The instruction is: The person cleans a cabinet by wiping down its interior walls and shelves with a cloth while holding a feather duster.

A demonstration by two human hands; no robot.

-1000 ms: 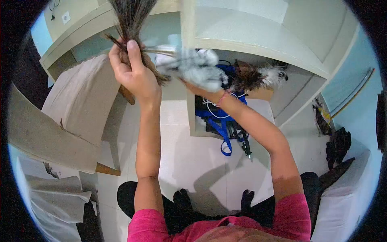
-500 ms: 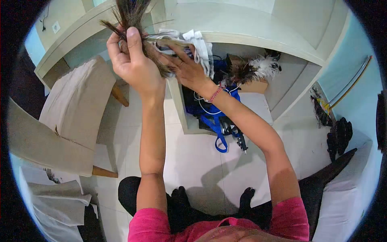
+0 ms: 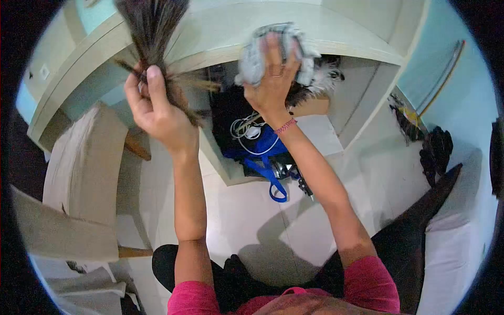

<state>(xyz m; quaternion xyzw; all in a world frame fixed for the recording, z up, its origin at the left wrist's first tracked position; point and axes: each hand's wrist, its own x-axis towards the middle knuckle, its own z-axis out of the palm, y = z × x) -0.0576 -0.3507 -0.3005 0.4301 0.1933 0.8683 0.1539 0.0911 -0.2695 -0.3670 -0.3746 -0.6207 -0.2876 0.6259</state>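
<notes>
My left hand [image 3: 164, 115] is closed around a bundle of long dark brown bristles [image 3: 153, 32], thumb pressed on its tied-looking middle. The dark ends fan upward past the top of the view, while lighter strands stick out to the right. My right hand [image 3: 274, 86], wearing a red woven bracelet, grips a crumpled white-and-grey cloth [image 3: 254, 62] with dark print. Motion blurs the cloth, which is raised in front of the curved shelf edge. Whether the bristles have a handle is hidden by my left hand.
Below the curved pale shelf [image 3: 346, 39] is a compartment holding a blue strap [image 3: 273, 181], white cables [image 3: 239, 128], a cardboard box [image 3: 313, 107] and white feathers [image 3: 326, 79]. A beige covered chair [image 3: 79, 168] stands left. Dark feathery things [image 3: 437, 152] lie by the right wall.
My right hand has moved up and right with the cloth, away from the bristles. My left hand has shifted slightly left and down, still holding the bundle. The camera view has shifted too.
</notes>
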